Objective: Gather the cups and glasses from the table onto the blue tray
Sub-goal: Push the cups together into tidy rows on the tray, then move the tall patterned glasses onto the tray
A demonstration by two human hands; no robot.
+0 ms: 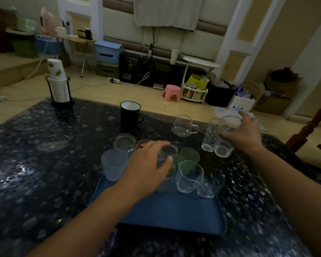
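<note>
Blue rectangular plastic tray (174, 216): lies flat on the dark table (35, 164) with its glossy speckled cover, long axis running left to right across the view. Its near half is bare; the cups crowd its far half.

On or at the tray's far part, all upright with mouths up:
- Frosted white plastic cup (113, 165), at the far left corner.
- Short clear glass cup (125, 143), just beyond the frosted one.
- Translucent green cup (188, 159), right of centre.
- Clear glass with a wavy rim (188, 176), in front of the green cup.
- Short faceted clear glass (209, 182), at the right, beside the wavy-rimmed one.
- Clear round glass (166, 164), under the left hand.

Left hand (148, 167): palm down, fingers spread and curled loosely over the clear round glass, thumb at its rim; whether the grip is closed cannot be told.

Right hand (243, 134): wrapped around a tall smooth clear glass (225, 138), tilted with its mouth up and away, base toward the viewer, beyond the tray's right side.

Off the tray, standing on the table:
- Tall textured clear glass (209, 135), upright, touching the held glass on its left.
- Clear glass pitcher with a handle (183, 126), handle pointing right.
- Black enamel mug with white inside (130, 113), handle to the right.
- Stack of white paper cups in a black wire holder (58, 84), far left corner, mouths down.
</note>
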